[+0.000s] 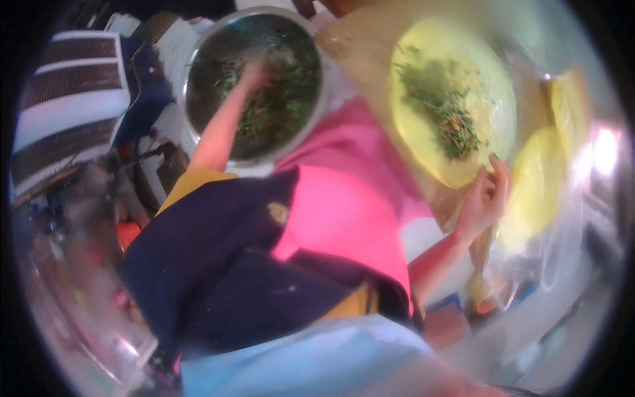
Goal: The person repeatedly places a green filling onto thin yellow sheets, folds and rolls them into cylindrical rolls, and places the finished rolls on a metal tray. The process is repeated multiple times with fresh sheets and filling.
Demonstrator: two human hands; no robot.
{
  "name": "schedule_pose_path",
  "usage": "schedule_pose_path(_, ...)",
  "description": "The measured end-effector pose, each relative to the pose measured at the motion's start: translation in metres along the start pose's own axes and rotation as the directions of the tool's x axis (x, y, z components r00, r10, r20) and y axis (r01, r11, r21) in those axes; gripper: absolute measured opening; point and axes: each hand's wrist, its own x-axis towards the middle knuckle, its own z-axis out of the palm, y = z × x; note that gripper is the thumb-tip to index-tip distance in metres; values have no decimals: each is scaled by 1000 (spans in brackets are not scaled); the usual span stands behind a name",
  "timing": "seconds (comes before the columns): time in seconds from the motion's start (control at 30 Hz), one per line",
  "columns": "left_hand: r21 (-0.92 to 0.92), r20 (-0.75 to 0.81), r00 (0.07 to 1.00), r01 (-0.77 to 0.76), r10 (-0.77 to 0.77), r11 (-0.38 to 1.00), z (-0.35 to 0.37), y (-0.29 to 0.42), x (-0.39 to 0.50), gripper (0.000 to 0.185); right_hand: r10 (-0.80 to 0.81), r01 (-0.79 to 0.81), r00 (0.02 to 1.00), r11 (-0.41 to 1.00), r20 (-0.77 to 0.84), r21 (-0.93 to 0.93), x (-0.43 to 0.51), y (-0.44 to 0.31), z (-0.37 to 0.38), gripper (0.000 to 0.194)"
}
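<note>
My left hand [259,74] reaches down into a large round metal basin [186,82] of chopped green herbs or leafy vegetables [290,111]. It is motion-blurred, so its fingers and anything in them cannot be made out. On the right lies a yellow container, possibly plastic-lined [488,94], holding a loose heap of cut greens with brownish bits [456,126]. By its near rim is my right hand [488,191], fingers loosely curled and apart, with nothing visible in them. Whether its fingertips touch the rim is unclear.
Basin and yellow container stand on a tan tabletop [354,42]. A second yellow piece [538,183] and clear plastic film [550,253] are at the right. White slatted or mesh-fronted panels [74,94] are at far left. My pink apron [347,213] hangs against the near side.
</note>
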Motion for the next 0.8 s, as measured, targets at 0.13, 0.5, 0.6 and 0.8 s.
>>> schedule_pose_path(0.13, -302, -72, 996, 23, -47, 953, -33, 66, -55, 38, -4, 9, 1000, 976, -22, 217, 5, 5, 4, 26)
schedule_pose_path(0.5, -413, 168, 557, -709, 813, 571, 89, 317, -131, 28, -24, 30, 999, 952, -24, 303, 9, -4, -12, 27)
schedule_pose_path(0.6, -68, 339, 389, -898, 857, 434, 140, 337, -134, 31, -36, 39, 999, 959, -15, 281, 1, -20, -4, 26)
schedule_pose_path(0.8, 197, 392, 340, -939, 855, 283, 160, 350, -131, 28, -21, 18, 1000, 958, 6, 285, -3, -24, -7, 22)
